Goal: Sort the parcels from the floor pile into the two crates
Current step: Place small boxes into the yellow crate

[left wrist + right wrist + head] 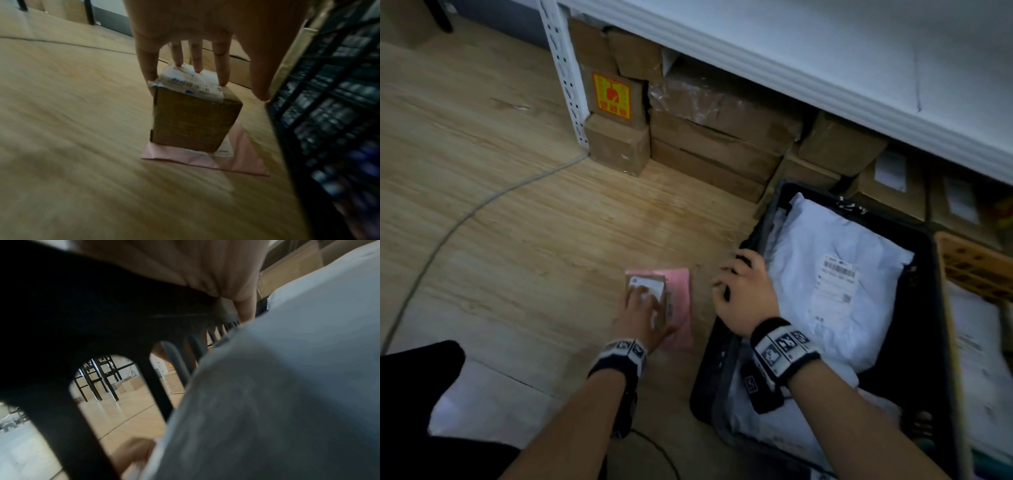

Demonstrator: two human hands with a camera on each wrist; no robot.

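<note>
Inside, the black crate [935, 308] holds a white mailer bag [835, 291].

On my right wrist feed, the right hand [205, 267] rests on the rim of the black crate [92, 308], fingers curling over its edge. A pale grey bag [287, 378] (soft, blurred) fills the right side, pressed against the crate's slotted wall. Through the slots I see wooden floor [127, 410] and black frames [98, 378].
</note>
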